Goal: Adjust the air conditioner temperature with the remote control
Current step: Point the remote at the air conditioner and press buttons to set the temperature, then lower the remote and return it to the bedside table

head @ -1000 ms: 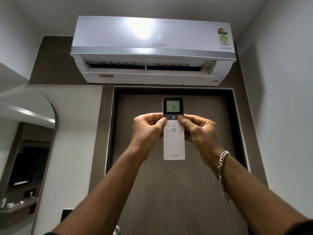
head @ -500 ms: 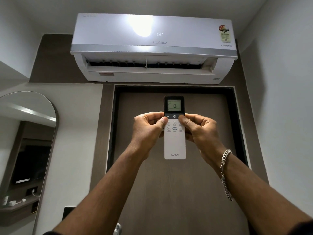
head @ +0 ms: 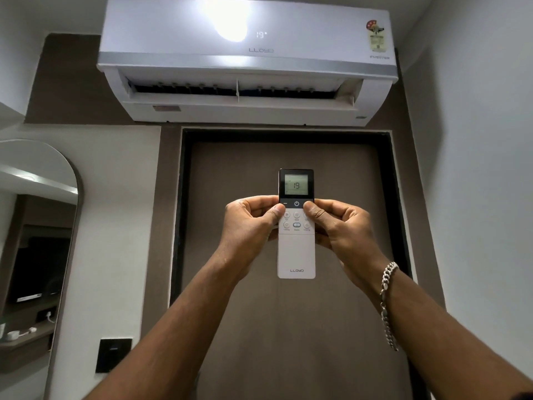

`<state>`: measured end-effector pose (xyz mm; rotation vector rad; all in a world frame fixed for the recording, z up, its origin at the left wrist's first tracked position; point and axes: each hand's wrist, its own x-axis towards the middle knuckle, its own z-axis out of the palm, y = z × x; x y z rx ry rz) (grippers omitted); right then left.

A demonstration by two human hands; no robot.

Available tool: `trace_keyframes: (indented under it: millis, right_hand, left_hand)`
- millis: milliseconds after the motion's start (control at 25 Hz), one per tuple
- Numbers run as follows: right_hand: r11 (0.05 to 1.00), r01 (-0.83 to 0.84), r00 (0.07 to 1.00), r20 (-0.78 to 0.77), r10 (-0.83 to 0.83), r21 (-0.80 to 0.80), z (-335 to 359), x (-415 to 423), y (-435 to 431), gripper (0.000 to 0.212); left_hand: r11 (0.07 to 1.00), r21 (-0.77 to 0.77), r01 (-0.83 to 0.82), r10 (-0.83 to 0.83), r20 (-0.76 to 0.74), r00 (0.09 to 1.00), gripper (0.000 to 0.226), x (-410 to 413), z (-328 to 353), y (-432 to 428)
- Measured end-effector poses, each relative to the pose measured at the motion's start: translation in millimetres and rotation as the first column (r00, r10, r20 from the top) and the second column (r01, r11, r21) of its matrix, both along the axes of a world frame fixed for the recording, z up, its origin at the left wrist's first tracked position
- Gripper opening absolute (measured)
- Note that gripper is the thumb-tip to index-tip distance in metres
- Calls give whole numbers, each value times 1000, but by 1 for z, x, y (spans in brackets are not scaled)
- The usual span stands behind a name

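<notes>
A slim white remote control [head: 296, 255] with a dark top and a lit screen reading 19 is held upright in front of me. My left hand [head: 248, 226] grips its left edge, thumb on the buttons under the screen. My right hand [head: 340, 229] grips its right edge, thumb on the top right button beside the power key. The white wall-mounted air conditioner [head: 248, 53] hangs above, its flap open and its front display showing 19.
A brown door [head: 288, 327] in a dark frame is straight behind the remote. An arched mirror [head: 37, 226] hangs on the left wall, with a black switch plate [head: 113, 355] below it. A plain white wall [head: 484, 197] closes the right side.
The remote's screen went from 18 to 19, then the air conditioner's display followed from 18 to 19. Both hands kept their grip; the view moved closer to the unit.
</notes>
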<state>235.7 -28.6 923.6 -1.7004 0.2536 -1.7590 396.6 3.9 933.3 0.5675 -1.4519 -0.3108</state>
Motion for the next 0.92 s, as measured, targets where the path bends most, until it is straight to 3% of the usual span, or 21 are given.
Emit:
trace_keyframes:
  millis: [120,240,440,680,800,920]
  right_hand:
    - [995,19,1000,4,-20,94,-40,-14,-9,18]
    - [978,68,998,-21,-65,197,-97,-32,-17,19]
    - [860,202,978,-45,-204,468,-221,-79,-26,19]
    - [491,321,894,-88,-440,810,-402,-170,-15,13]
    - [273,289,831,-99,-547,917,-502,-220,6,18]
    - [64,241,738,-140,-660,969,-606,-264,38,23]
  left_hand:
    - [994,106,17,-21,41,999,18,-12,-33,-11]
    - [975,215,63,-76,56,996,12,-25,-85,-25]
    - [864,472,174,-237,77,969,15,-72,-198,-61]
    - [597,754,275,-411,-8,912,18,-181,-376,-98]
    - [429,861,273,-501,-25,865,19,-246,-482,-99]
    - [319,930,183,-577,37,816,19,-307,-592,-86]
